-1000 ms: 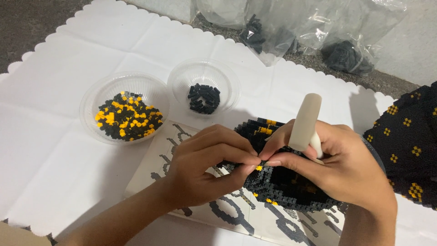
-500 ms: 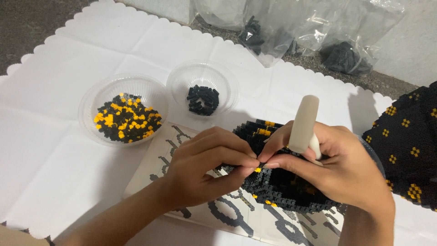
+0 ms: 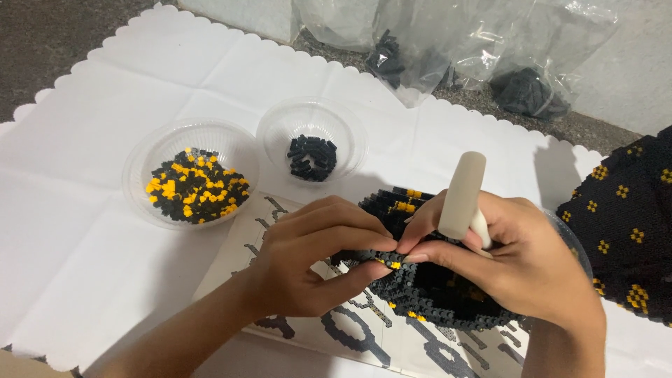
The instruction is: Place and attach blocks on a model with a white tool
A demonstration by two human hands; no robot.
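Black and yellow beadwork (image 3: 434,294) sits pinched between our left hand (image 3: 315,259) and right hand (image 3: 518,266), whose 2 fingertip sets should press gently beside the cream tool (image 3: 463,196).

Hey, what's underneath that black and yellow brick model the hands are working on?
The black and yellow brick model sits on a white printed sheet with dark grey shapes, which lies on the white scalloped paper. The model and both hands hide the sheet's middle.
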